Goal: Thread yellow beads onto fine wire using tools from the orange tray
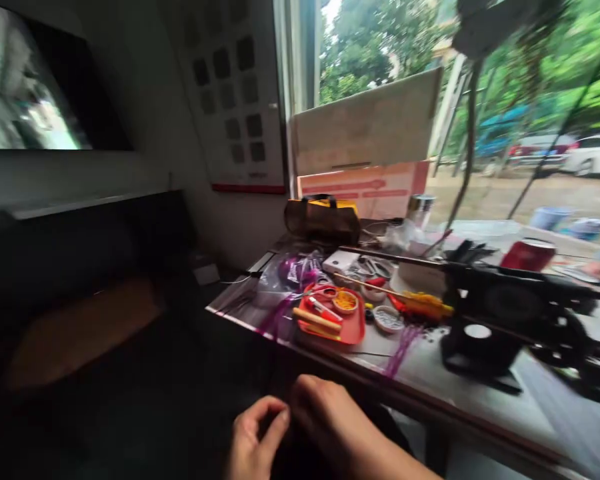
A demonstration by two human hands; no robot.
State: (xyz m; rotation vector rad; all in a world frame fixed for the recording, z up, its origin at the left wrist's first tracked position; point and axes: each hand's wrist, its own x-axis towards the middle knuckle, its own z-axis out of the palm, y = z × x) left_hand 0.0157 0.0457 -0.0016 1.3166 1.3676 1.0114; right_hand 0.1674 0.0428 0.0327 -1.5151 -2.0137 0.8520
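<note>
Both of my hands are low in the frame, below the front edge of the table (430, 393). My left hand (254, 443) has its thumb and fingers curled toward each other in a pinch; what it holds, if anything, is too small to make out. My right hand (337, 420) lies beside it with its back to the camera, fingers bent downward and hidden. The hands touch or nearly touch at the fingertips. The nearest thing on the table is a red tray (353, 327) with a small orange bowl (345, 302) and sticks.
The table carries purple threads (403, 347), a black device (505, 320), a red can (529, 254), a yellow and black bag (324, 217) and cardboard boxes (365, 147). A window with trees and parked cars lies behind. Another person's hand (597, 267) shows at the far right.
</note>
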